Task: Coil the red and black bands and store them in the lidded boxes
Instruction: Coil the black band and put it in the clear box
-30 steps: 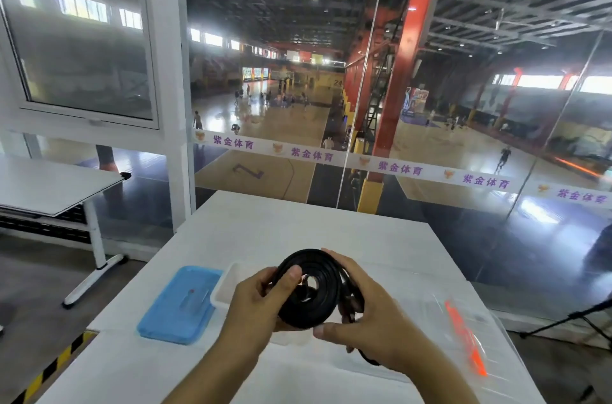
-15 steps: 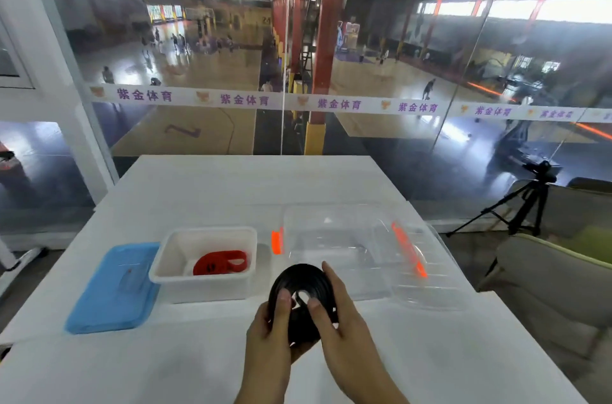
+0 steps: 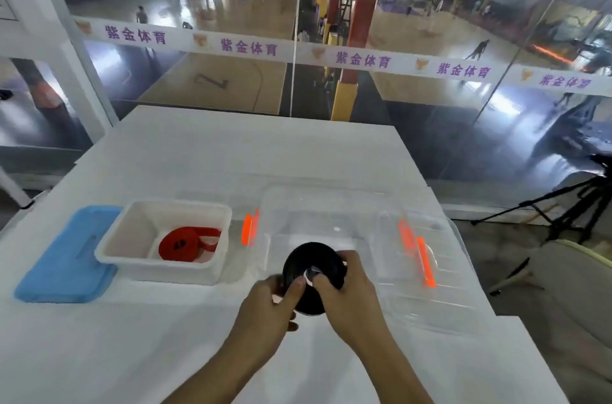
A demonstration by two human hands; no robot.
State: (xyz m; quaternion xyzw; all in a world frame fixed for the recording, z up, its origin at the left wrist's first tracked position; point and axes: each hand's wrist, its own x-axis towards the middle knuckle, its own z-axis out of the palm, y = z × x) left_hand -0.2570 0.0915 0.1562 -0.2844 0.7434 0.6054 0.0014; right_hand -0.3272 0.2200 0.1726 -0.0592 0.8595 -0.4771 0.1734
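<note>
Black band (image 3: 311, 259) lowered; underside hidden by fingers (image 3: 326, 281).

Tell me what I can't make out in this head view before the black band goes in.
- Black band: its loose end, hidden by the left hand and right hand.
- Clear box: walls and floor, blurred and see-through.
- Red band in the white box: its marking, too small.

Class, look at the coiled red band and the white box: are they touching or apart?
Touching. The head view shows the red band lying on the floor of the white box, with no gap under it.
</note>
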